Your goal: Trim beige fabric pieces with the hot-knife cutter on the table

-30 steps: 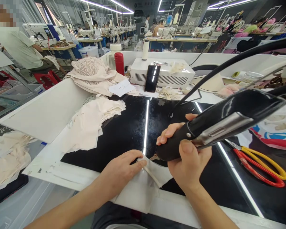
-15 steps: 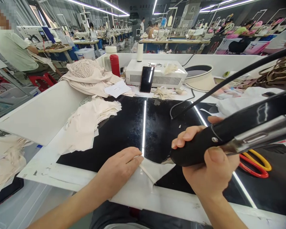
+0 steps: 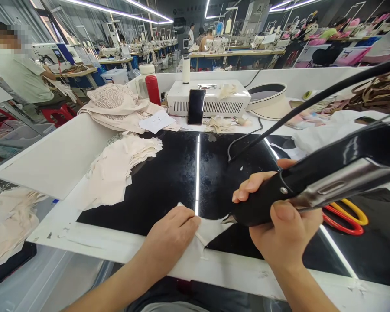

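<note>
My left hand [image 3: 172,232] has its fingers closed on a small pale fabric piece [image 3: 211,230] at the front of the glossy black panel [image 3: 162,182]. Part of the fabric sticks out on both sides of the fingers. Wrapped round a black handheld tool [image 3: 263,208] with a silver lever, my right hand [image 3: 286,229] holds it slanting from the upper right. The tool's pointed metal tip meets the fabric's right end. A black cable passes above the tool.
Pale fabric pieces [image 3: 108,173] are piled at the left. Red and yellow scissor handles [image 3: 347,221] lie right of my right hand. Behind are a phone [image 3: 196,107], a white vented box [image 3: 227,102], a red bottle [image 3: 152,90] and a visor [image 3: 269,102]. A person [image 3: 19,73] sits far left.
My left hand has shifted slightly right, nearer the tool's tip, and less fabric shows between them. The camera view has shifted a little.
</note>
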The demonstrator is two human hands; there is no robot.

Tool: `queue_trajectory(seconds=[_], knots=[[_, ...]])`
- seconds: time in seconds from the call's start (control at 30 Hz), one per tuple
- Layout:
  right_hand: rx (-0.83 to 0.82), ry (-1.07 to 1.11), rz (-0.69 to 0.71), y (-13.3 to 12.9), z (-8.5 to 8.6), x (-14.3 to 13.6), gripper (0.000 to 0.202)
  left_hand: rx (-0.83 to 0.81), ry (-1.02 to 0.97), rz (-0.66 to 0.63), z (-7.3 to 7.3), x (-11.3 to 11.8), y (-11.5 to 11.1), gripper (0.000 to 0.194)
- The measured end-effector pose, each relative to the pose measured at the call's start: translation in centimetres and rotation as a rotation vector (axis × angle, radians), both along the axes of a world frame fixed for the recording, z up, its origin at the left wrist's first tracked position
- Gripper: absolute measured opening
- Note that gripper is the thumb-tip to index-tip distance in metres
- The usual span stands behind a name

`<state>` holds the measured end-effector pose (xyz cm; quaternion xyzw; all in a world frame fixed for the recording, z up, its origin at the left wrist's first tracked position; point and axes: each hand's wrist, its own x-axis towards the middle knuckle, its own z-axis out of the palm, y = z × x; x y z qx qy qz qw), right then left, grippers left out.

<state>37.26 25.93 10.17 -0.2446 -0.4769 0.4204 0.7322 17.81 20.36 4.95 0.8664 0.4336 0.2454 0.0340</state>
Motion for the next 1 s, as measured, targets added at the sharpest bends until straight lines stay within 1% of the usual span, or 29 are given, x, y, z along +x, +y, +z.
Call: queue_trajectory(seconds=[0.2,0.33,0.43,0.5,0.6,0.83,0.9,1.0], knots=[[-0.022,-0.009,0.004,0.0,0.1,0.1,0.048,-0.019,-0.083,-0.022,-0.2,-0.5,-0.7,0.019],[-0.013,0.035,0.018,0.3,0.8,-1.2,0.047,-0.007,-0.084,-0.031,-0.4,-0.8,-0.9,0.020],[-0.011,0.054,0.089,0.5,1.0,-2.5,0.040,0.005,-0.076,-0.029,-0.5,-0.8,-1.0,0.020],[-0.018,0.050,0.139,0.6,0.8,-3.1,0.038,0.011,-0.075,-0.030,-0.6,-0.7,-1.0,0.021],[-0.020,0.042,0.173,0.7,0.4,-3.6,0.039,0.018,-0.078,-0.035,-0.7,-0.6,-1.0,0.022],[-0.012,0.055,0.183,0.5,0.0,-3.6,0.050,0.033,-0.089,-0.051,-0.4,-0.4,-0.9,0.020],[-0.006,0.048,0.194,0.5,0.0,-3.7,0.050,0.052,-0.089,-0.054,-0.4,-0.4,-0.9,0.020],[0.009,0.027,0.203,0.5,0.0,-3.7,0.044,0.061,-0.078,-0.048,-0.5,-0.3,-0.9,0.021]])
